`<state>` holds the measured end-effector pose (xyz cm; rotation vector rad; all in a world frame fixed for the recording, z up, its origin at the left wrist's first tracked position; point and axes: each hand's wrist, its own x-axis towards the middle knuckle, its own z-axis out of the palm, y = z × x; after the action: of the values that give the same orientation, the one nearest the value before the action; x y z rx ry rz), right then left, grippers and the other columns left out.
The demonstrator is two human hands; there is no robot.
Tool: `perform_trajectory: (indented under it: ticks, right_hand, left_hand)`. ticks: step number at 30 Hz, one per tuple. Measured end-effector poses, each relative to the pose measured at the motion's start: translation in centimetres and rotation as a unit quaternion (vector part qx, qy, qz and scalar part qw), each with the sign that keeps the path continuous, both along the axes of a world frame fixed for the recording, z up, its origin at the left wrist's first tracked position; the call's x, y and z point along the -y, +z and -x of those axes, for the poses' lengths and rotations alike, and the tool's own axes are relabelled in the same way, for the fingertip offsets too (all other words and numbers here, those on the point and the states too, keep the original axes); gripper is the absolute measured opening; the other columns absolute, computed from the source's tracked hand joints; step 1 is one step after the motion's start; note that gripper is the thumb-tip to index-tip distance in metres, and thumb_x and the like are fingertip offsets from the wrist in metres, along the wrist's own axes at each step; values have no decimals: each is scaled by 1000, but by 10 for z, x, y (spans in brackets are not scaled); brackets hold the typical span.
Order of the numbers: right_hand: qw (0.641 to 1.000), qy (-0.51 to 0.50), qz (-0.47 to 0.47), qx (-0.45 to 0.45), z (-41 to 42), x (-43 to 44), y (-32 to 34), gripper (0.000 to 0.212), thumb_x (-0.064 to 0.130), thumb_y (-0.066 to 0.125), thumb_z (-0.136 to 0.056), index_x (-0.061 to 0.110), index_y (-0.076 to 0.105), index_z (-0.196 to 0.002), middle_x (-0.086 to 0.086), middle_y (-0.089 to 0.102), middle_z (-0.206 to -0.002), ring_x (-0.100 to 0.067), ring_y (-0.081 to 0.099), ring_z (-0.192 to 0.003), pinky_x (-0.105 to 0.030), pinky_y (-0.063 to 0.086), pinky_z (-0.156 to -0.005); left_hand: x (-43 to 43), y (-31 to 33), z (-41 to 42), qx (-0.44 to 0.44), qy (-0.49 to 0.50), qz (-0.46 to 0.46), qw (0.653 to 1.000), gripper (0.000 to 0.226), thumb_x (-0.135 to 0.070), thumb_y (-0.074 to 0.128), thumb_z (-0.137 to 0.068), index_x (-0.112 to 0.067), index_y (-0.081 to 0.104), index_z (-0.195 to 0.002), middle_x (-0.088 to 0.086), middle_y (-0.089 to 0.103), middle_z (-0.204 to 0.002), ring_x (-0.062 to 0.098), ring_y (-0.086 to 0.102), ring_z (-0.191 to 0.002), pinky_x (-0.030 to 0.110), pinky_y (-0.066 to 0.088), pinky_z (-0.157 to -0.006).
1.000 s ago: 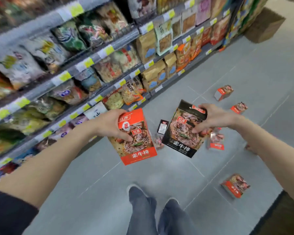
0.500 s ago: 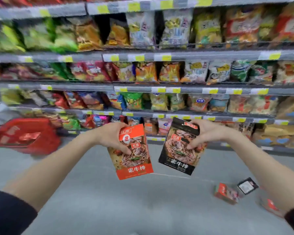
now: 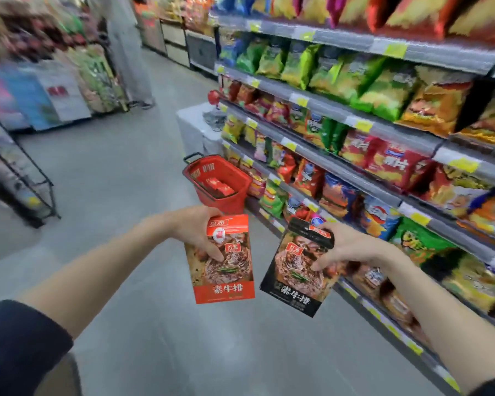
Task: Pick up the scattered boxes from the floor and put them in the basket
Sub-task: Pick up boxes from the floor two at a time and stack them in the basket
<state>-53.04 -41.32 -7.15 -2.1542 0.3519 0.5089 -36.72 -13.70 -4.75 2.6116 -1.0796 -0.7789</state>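
While gripping the red box (image 3: 223,258) in the left hand (image 3: 196,234) and the black box (image 3: 299,270) in the right hand (image 3: 346,247), facing the red basket (image 3: 212,181) on the floor at twelve o'clock, beside snack shelves (image 3: 383,132) at two o'clock.

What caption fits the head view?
Left hand holds red box, right hand black box, facing red basket.

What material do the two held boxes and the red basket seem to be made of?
Red box and black box: likely printed cardboard with a slight sheen, flat faces and crisp edges. Basket: probably moulded plastic, uniform red with slotted walls.
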Motion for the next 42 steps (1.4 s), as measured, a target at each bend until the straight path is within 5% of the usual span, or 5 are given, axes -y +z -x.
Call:
perform_trajectory:
  ticks: [5, 10, 20, 36, 42]
  right_hand:
    - [995, 101, -5, -6, -118, -23, -6, 56, 15, 84, -63, 16, 49, -107, -4, 70, -86, -5, 64, -58, -19, 48, -52]
    - [981, 191, 22, -7, -239, -30, -16, 66, 20, 86, -59, 12, 45, -111, -19, 71, -88, -10, 64, -56, -26, 50, -55]
    - [959, 279, 50, 1, -453, -52, -20, 68, 23, 89, -53, 13, 49, -107, 0, 67, -75, -6, 61, -53, -19, 45, -49]
    - [975, 213, 52, -23, -705, -127, -64, 76, 27, 87, -53, 14, 42, -113, -10, 73, -73, 0, 61, -49, -14, 47, -52]
    - [989, 132, 53, -40, -763, -95, -82, 67, 29, 87, -54, 19, 47, -107, 10, 60, -70, 3, 58, -55, -16, 41, -54]
  left_hand:
    - [-46, -10, -63, -14, 92, 15, 996, 80, -39, 86, -57, -20, 46, -123, -8, 58, -107, 11, 59, -93, 15, 46, -71]
    - [-69, -23, -141, -9, 157, 15, 987, 92, -47, 86, -50, -23, 42, -127, -7, 57, -114, 14, 59, -101, 33, 51, -89]
    - [-96, -28, -288, -1, 247, 28, 969, 81, -50, 85, -50, -27, 47, -118, -10, 59, -105, 11, 59, -93, 26, 50, -81]
    - [-137, -25, -614, -36, 108, -87, 990, 81, -43, 84, -58, -22, 43, -124, -7, 57, -112, 13, 57, -98, 22, 46, -77]
    - [-94, -52, -719, -45, 29, -115, 992, 82, -43, 84, -58, -21, 44, -125, -4, 58, -115, 16, 58, -100, 29, 50, -84]
